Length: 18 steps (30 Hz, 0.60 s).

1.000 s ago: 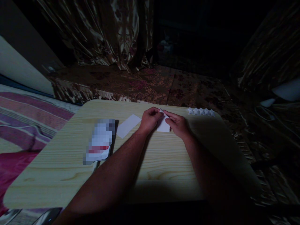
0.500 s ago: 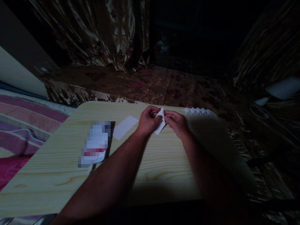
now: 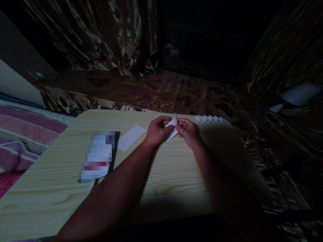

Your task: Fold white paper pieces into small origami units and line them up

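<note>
Between my hands is a folded white piece of paper (image 3: 171,133), held just above the table, its narrow point turned to the far side. My left hand (image 3: 158,130) grips its left side, thumb lying across the face of the paper. On the other side my right hand (image 3: 187,132) pinches the edge near the top with thumb and fingers. A flat white sheet of paper (image 3: 132,137) lies on the table left of my left hand. Several small white folded paper stars (image 3: 210,119) stand in a row by the far right edge.
The light wooden table (image 3: 174,178) has rounded corners. On its left lies a blurred-out phone-like object (image 3: 97,156) with a white cable below it. A striped bedspread (image 3: 37,131) is at the left. Patterned curtains (image 3: 113,37) hang behind, and a pale lamp-like object (image 3: 300,94) stands at the right.
The folded paper's top has gone from a rounded, curled tip to a sharper, flatter point, and my right thumb has shifted onto it. The view has moved slightly.
</note>
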Tool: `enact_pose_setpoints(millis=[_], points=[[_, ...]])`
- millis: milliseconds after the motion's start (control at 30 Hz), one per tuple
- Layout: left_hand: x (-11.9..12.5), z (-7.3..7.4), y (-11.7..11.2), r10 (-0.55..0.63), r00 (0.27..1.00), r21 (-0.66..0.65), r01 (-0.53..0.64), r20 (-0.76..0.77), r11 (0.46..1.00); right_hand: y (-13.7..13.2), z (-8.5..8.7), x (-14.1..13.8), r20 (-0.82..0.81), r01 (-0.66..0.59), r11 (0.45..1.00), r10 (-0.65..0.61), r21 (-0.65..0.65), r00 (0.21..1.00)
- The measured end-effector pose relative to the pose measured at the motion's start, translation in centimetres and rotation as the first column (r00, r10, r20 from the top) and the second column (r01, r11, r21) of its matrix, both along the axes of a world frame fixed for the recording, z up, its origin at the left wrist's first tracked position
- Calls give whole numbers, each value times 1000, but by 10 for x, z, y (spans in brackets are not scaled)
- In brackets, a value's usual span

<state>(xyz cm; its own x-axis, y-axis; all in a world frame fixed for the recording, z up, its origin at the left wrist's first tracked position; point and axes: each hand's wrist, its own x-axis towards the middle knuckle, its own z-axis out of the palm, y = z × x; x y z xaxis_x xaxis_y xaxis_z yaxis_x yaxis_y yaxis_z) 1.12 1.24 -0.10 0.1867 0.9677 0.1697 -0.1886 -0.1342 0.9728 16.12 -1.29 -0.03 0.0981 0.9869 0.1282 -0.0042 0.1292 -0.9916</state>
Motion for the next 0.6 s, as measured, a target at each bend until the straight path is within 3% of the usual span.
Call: enact_pose_setpoints(millis=[300,600], points=[[1,1,-4,42,997,31,-40,-72,999,-1,4,-1,-46,-51,999,52,12,998],[2,1,-6,22,984,133,1,-176,991,0,4,-1,-88,-8,1000,6,-27,996]])
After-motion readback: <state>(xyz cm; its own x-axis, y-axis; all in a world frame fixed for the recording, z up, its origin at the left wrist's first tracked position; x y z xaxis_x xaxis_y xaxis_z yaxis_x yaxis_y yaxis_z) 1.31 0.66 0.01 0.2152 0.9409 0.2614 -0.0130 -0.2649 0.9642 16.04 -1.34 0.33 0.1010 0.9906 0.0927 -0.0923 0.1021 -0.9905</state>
